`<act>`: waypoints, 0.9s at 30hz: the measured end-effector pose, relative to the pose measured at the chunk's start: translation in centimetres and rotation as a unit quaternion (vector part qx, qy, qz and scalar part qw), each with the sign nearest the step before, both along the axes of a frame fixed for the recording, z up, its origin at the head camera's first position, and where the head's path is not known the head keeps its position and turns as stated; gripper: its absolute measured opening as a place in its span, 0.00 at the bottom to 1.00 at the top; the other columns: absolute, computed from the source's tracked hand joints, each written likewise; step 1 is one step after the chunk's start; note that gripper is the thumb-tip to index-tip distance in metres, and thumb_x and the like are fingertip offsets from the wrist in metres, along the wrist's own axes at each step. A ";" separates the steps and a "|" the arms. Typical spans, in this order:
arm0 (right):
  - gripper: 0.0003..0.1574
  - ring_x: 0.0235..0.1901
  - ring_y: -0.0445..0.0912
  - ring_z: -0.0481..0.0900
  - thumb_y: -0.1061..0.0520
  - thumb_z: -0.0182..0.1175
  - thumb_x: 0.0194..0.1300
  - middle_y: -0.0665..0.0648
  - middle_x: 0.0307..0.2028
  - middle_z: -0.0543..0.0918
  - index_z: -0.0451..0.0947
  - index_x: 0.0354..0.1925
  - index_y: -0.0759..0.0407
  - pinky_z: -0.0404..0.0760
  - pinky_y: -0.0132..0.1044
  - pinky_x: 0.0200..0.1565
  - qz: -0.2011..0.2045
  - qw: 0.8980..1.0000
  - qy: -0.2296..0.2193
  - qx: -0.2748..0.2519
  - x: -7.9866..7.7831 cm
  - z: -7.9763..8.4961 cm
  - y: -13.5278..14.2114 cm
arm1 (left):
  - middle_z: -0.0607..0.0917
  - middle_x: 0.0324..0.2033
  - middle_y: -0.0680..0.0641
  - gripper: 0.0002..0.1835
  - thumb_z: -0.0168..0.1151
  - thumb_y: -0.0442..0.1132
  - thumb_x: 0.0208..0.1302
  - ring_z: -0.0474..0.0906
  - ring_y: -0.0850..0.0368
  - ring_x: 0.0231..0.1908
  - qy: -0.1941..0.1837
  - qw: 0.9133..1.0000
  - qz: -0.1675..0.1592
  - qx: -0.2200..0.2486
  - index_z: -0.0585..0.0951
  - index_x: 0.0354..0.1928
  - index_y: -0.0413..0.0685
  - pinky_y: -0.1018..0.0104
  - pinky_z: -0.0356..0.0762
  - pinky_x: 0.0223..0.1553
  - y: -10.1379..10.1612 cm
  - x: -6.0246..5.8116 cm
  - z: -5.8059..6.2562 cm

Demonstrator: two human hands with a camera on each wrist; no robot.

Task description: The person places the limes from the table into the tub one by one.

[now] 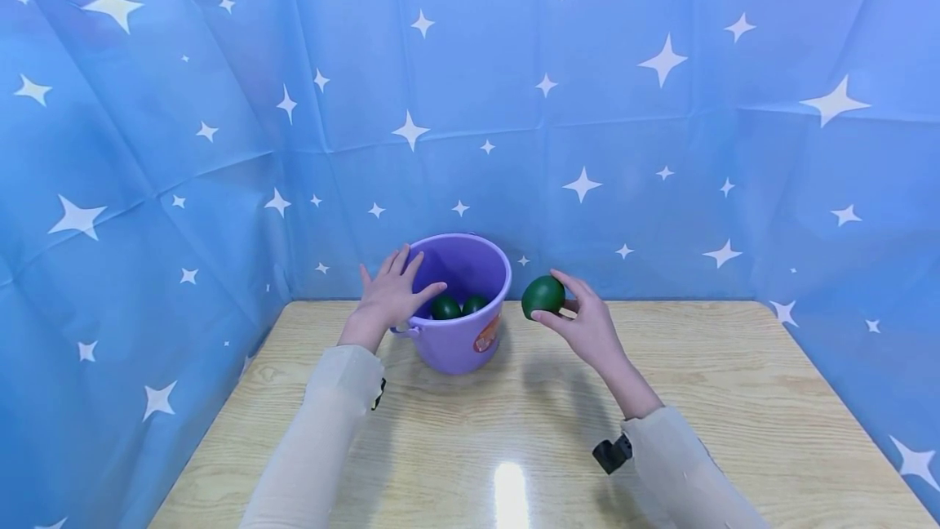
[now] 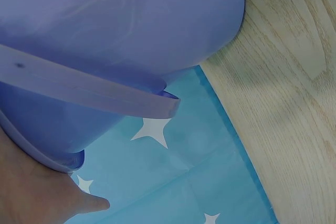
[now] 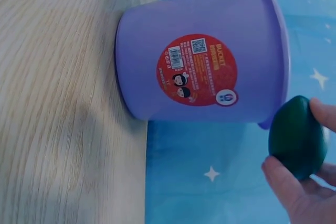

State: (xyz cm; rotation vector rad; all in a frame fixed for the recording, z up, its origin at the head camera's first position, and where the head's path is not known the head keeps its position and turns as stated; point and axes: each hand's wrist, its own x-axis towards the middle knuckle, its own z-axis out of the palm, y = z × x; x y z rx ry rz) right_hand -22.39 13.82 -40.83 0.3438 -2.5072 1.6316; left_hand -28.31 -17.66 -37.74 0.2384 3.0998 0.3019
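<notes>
A purple bucket, tilted slightly, stands at the back of the table, with two dark green rounded fruits plainly visible inside. My left hand is at its left rim with the fingers spread and the thumb over the opening. In the left wrist view, part of that hand shows beside the rim; whether it presses on it I cannot tell. To the right of the bucket, my right hand holds a smooth, avocado-shaped green fruit above the table, pinched between thumb and fingers.
The pale wood table ends at a blue star-patterned cloth behind and at the sides. A lilac handle hangs on the bucket's side. A red round label is stuck to the bucket's wall.
</notes>
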 end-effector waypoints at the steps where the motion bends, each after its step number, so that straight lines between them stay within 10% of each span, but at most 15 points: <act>1: 0.46 0.59 0.64 0.79 0.51 0.69 0.64 0.65 0.71 0.65 0.61 0.75 0.54 0.85 0.52 0.51 0.000 1.000 0.000 -0.001 0.0 0.0 0.0 | 0.43 0.81 0.46 0.48 0.38 0.77 0.66 0.38 0.42 0.80 0.000 1.000 0.000 0.000 0.48 0.80 0.59 0.25 0.26 0.71 0.0 0.0 0.0; 27: 0.47 0.58 0.64 0.80 0.50 0.70 0.63 0.64 0.73 0.64 0.61 0.75 0.55 0.86 0.51 0.50 0.012 1.000 0.015 0.002 -0.1 1.4 -1.4 | 0.44 0.81 0.45 0.49 0.38 0.77 0.66 0.39 0.41 0.80 0.004 1.000 -0.005 -0.004 0.48 0.80 0.57 0.24 0.27 0.71 0.0 0.3 0.2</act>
